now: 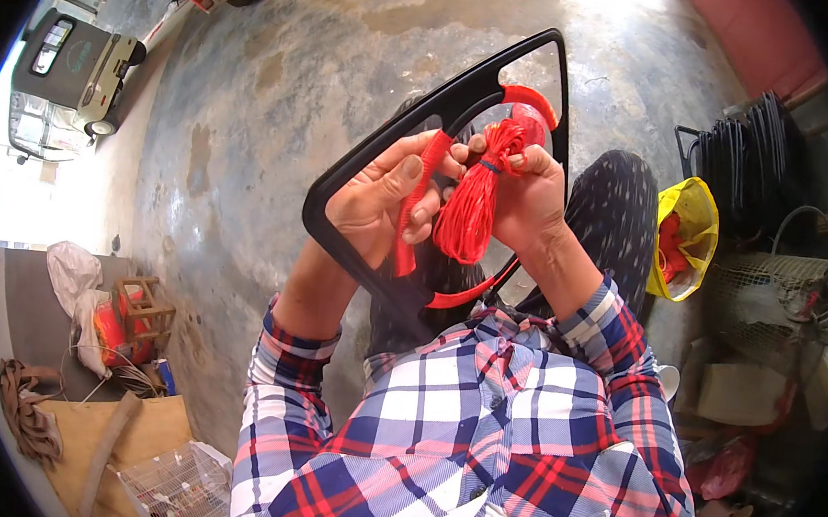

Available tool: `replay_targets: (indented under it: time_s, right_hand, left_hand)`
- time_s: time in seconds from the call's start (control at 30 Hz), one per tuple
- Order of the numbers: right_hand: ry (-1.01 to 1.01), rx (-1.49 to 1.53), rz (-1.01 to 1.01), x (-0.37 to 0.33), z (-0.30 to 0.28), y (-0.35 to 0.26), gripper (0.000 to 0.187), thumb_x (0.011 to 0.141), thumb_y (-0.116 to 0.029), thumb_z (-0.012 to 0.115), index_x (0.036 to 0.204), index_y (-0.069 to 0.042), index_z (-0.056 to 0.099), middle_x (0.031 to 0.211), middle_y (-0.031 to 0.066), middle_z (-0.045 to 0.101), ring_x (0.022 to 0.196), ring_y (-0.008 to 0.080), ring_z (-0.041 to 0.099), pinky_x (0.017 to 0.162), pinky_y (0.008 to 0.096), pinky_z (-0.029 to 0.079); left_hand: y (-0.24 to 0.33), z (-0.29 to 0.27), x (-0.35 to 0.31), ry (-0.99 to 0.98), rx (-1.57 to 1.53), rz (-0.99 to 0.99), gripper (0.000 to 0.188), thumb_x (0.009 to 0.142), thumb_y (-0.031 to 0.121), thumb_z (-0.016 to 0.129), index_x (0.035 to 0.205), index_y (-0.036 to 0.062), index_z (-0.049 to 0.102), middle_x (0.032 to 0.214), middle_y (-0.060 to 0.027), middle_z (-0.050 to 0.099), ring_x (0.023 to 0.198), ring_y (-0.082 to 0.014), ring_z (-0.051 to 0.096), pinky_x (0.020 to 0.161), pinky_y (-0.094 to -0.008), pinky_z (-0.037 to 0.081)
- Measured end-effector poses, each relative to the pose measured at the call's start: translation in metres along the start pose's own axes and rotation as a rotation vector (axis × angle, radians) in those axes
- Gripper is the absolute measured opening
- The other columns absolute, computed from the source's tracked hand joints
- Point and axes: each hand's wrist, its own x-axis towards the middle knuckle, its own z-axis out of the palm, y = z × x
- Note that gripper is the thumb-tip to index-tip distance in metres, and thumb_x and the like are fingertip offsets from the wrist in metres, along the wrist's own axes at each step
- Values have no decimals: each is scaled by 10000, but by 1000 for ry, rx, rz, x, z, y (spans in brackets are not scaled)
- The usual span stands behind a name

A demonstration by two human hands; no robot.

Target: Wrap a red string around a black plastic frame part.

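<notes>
A black frame [337, 176] with rounded corners lies tilted across my lap. Red cord is wound tightly round parts of its inner bars, with one wrapped stretch [533, 100] at the far end and another [461, 294] near my body. My left hand [380, 198] reaches through the frame, its thumb and fingers closed round a red-wrapped bar [420, 206]. In my right hand [529, 195] is a looped bundle of red cord [467, 219], tied round its upper part with a dark band. The fingertips of both hands nearly meet between bar and bundle.
On the right stand a yellow bag [691, 206] with red material inside, several stacked black frames [753, 143] and a wire basket [767, 283]. At left are a small vehicle [77, 72], a wooden stool [146, 309], a white sack [74, 278] and a wire cage [177, 482].
</notes>
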Motion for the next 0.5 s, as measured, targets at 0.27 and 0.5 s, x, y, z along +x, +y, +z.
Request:
replay_targets:
  time_s: [0.27,0.5]
  right_hand:
    - [-41,-170,-76,28,18,-13,216,931,-145,558,1084,7,567,997,125,651,898,206,658,818,356,561]
    - [-341,-40,-55,45,43,-6,493,906,-333,649,1247,8,542,1034,139,665,865,224,679,743,360,591]
  left_hand:
    - [-9,8,2,-16,-201,-68,432,971,259,542,1325,15,498,980,-116,536,632,-94,466,447,-181,373]
    - [-15,13,-1,-202,-489,-48,531,979,424,420,1348,51,503,953,-172,475,608,-147,406,423,-207,358]
